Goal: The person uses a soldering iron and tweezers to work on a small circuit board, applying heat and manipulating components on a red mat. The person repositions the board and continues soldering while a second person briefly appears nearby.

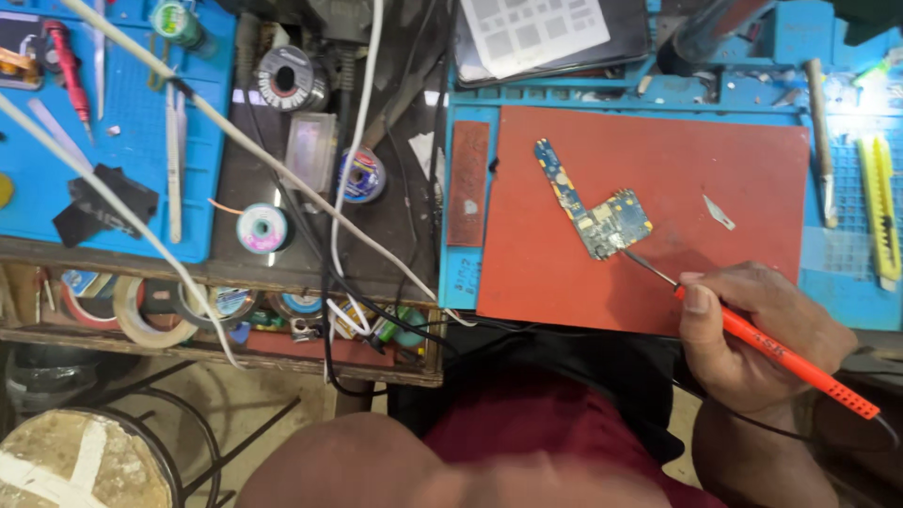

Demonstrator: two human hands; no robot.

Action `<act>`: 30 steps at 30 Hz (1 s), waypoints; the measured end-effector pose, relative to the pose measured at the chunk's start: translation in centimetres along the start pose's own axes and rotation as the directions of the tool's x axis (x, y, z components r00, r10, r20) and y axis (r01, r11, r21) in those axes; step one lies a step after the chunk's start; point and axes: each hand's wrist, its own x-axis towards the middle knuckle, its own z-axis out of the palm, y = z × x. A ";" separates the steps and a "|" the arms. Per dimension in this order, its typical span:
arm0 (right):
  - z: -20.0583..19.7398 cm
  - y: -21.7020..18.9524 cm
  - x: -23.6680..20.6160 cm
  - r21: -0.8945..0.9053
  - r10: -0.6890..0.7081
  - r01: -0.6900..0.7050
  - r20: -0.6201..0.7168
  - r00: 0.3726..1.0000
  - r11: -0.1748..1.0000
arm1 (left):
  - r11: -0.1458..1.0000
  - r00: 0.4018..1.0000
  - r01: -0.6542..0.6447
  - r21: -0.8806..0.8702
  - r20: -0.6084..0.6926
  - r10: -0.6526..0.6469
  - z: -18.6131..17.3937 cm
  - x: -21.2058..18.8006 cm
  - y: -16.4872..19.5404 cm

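One hand (752, 343) grips orange soldering iron (776, 353), tip touching circuit board (593, 207)

Cluttered workbench (282, 263), stool (85, 461), concrete floor (254, 414)

Seen from above at the lower edge: a bare right hand (757, 343), no glove, no ring or watch visible, with short, plain nails. Wrist and forearm uncovered, no sleeve in sight. Across the lap, dark red cloth (546, 423), slightly creased, under a band of black fabric (583, 362) nearer the surface. In the foreground, blurred and close to the lens, a bare rounded limb (348, 466), knee or arm impossible to tell. Left hand out of view.
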 end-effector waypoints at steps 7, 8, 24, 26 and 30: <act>-1.0 -1.2 0.5 -0.057 0.027 -0.026 0.017 0.999 0.998 | 0.871 0.871 0.481 0.096 -0.161 -0.463 3.2 -1.9 -7.8; -1.0 -1.3 0.6 -0.084 -0.002 0.005 0.040 0.999 0.996 | 0.880 0.879 0.464 0.103 -0.178 -0.443 3.8 -2.4 -8.7; -0.4 -1.4 1.3 -0.125 -0.076 0.091 0.121 0.990 0.988 | 0.898 0.891 0.432 0.088 -0.200 -0.409 5.8 -3.2 -10.9; -0.1 -1.4 1.2 -0.123 -0.063 0.071 0.072 0.995 0.990 | 0.898 0.891 0.431 0.088 -0.199 -0.408 5.7 -3.1 -10.9; 0.1 -1.2 1.3 -0.068 -0.122 0.127 0.060 0.991 0.990 | 0.890 0.885 0.448 0.086 -0.185 -0.428 5.6 -2.9 -10.9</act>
